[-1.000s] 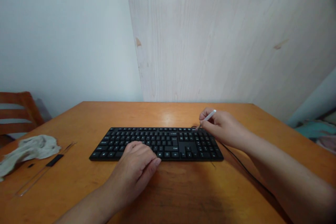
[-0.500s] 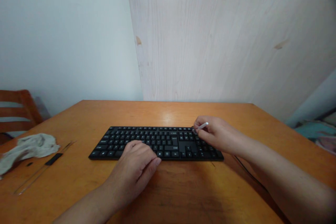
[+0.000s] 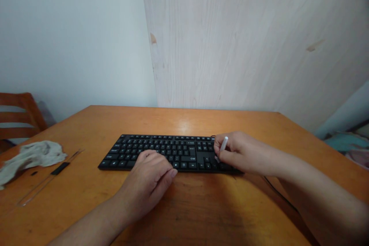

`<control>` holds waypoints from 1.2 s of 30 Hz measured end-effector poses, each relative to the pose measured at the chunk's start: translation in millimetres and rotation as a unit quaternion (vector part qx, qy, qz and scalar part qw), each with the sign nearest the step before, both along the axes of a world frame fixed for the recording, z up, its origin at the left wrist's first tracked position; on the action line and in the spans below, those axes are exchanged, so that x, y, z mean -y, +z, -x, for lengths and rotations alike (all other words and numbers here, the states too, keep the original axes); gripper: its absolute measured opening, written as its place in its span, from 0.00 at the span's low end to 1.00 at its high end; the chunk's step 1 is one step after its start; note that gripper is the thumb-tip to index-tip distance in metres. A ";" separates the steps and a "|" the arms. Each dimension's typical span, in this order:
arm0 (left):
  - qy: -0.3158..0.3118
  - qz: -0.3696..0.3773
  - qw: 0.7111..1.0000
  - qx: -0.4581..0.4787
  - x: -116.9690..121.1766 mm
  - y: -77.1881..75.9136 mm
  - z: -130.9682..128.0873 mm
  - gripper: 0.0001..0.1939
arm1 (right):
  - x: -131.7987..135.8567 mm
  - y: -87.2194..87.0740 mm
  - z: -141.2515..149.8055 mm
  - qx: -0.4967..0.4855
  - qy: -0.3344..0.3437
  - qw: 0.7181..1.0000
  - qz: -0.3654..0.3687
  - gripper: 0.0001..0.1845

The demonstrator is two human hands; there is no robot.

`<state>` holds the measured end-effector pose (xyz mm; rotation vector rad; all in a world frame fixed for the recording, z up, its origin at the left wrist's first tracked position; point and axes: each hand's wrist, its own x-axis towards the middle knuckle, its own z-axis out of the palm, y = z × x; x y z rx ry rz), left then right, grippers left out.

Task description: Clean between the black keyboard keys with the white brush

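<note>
The right hand [image 3: 243, 153] is pinching a thin white stick [image 3: 223, 147] in a narrow grip between thumb and fingers, with its lower end among the keys under the hand. The stick looks light and stiff, easiest to take by its middle. The left hand [image 3: 147, 184] is lying loosely curled on the black keyboard [image 3: 155, 148], holding nothing. The keyboard looks light but rigid, best lifted by its long edges. Left of the left hand, a crumpled gray cloth [image 3: 31, 159] is lying on the wooden table [image 3: 184, 123]. Beneath the right wrist, a thin black cable [image 3: 281, 196] is trailing across the table.
</note>
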<state>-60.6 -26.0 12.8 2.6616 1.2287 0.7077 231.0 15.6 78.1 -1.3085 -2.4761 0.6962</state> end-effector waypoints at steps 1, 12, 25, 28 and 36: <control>0.000 -0.001 1.000 0.001 -0.4 -0.4 0.1 0.13 | 1.1 0.6 0.4 -0.002 0.003 1.000 0.013 0.08; 0.000 0.000 1.000 0.001 -1.1 -3.6 0.7 0.12 | -3.0 6.5 -8.8 -0.096 0.009 0.991 0.090 0.06; -0.007 -0.021 1.000 -0.006 -3.1 -6.6 3.1 0.11 | -27.0 -5.0 -13.8 -0.030 -0.139 0.982 -0.124 0.04; -0.004 -0.021 1.000 -0.011 -3.5 -5.7 2.8 0.11 | -27.0 -6.7 -12.7 -0.027 -0.130 0.983 -0.130 0.05; -0.010 -0.023 1.000 -0.008 -3.5 -5.2 2.8 0.11 | -22.2 -3.0 -11.5 0.010 -0.094 0.992 -0.088 0.06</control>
